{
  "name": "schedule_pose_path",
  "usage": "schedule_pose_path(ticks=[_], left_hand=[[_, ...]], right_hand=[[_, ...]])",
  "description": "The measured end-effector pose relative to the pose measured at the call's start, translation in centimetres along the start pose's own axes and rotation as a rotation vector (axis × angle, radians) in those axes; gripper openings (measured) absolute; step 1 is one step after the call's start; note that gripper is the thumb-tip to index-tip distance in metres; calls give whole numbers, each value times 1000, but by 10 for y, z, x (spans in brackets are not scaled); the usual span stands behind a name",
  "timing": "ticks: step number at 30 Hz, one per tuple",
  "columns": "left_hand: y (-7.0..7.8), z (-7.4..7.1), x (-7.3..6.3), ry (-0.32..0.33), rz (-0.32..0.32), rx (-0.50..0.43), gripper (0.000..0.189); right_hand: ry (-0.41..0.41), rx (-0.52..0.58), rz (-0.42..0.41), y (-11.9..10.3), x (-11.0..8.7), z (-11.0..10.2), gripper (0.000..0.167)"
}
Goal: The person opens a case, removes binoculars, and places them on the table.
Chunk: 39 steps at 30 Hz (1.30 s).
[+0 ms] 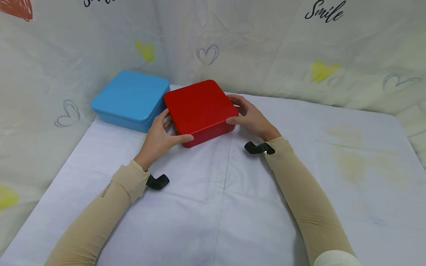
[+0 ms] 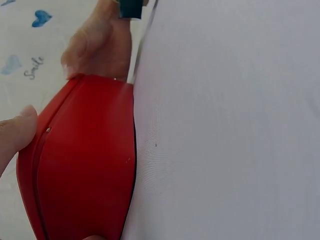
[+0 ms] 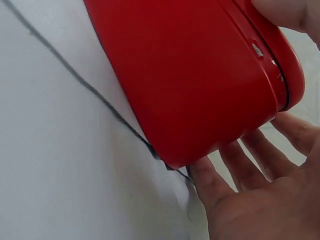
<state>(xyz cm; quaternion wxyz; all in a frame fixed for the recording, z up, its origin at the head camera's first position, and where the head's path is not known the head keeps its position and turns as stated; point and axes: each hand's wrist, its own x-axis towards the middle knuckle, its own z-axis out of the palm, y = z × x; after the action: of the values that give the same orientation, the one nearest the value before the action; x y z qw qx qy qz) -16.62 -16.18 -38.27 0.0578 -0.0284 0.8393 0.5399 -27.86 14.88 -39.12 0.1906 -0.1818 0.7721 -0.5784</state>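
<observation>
A closed red box (image 1: 201, 105) with rounded corners stands at a slant on the white-covered table, held between both hands. At its left side my left hand (image 1: 159, 139) grips the corner, thumb on the front edge of the lid and fingers along the side. My right hand (image 1: 252, 117) holds the right end, its thumb near the front corner and its fingers bent around the side. The right wrist view shows the lid seam of the red box (image 3: 190, 80) with small worn spots. Some left fingertips are hidden behind the box.
A closed light blue box (image 1: 133, 94) stands just left of the red one, near the table's back left edge. Behind both hangs a pale cloth (image 1: 259, 44) printed with hearts and lettering. White cloth (image 1: 199, 214) covers the table, with faint stains at the right.
</observation>
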Motion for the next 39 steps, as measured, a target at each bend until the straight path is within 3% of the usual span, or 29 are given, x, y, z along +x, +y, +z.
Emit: schedule_pose_path(ticks=[10,23,39], left_hand=[[-5,1,7,-18,-30,-13,114],[-11,-3,18,-39,-2,-44,115],[-12,-6,27,-40,-14,19,118]], right_hand=[[-8,-1,5,6,2,-1,82],[30,9,-9,12,8,4,81],[78,-39,-12,11,2,10,83]])
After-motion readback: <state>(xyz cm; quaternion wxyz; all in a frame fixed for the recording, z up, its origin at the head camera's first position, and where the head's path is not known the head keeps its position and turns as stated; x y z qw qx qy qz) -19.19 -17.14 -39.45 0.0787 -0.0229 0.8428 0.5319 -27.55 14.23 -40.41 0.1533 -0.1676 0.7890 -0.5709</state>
